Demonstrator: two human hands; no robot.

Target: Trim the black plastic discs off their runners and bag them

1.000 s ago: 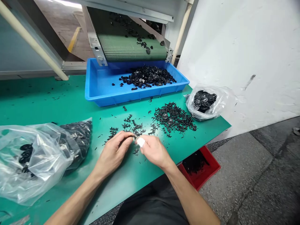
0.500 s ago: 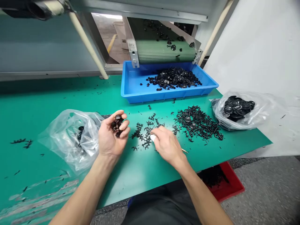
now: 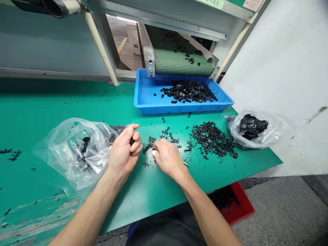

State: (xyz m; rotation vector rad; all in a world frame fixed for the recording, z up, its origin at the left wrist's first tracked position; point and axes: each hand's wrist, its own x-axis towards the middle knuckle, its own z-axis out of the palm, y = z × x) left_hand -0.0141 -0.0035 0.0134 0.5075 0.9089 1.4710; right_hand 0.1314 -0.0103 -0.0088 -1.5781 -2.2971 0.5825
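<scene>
My left hand point(image 3: 125, 150) is curled shut around several small black round parts, just right of a clear plastic bag point(image 3: 74, 150) with black parts inside. My right hand point(image 3: 166, 158) rests on the green table point(image 3: 51, 109), fingers closed in a pinch on a black sprue piece among scattered black sprue pieces point(image 3: 159, 143); a white wrap covers one fingertip. A bigger heap of black sprues point(image 3: 212, 138) lies to the right of that hand.
A blue tray point(image 3: 146, 99) holding black round parts sits under a green conveyor belt point(image 3: 183, 65) at the back. A second clear bag of black parts point(image 3: 252, 128) lies at the table's right edge. A red bin point(image 3: 235, 205) stands on the floor below.
My left hand has closed over the black parts that lay in its open palm. My right hand has shifted slightly left among the sprue pieces. One second ago both hands worked one piece together.
</scene>
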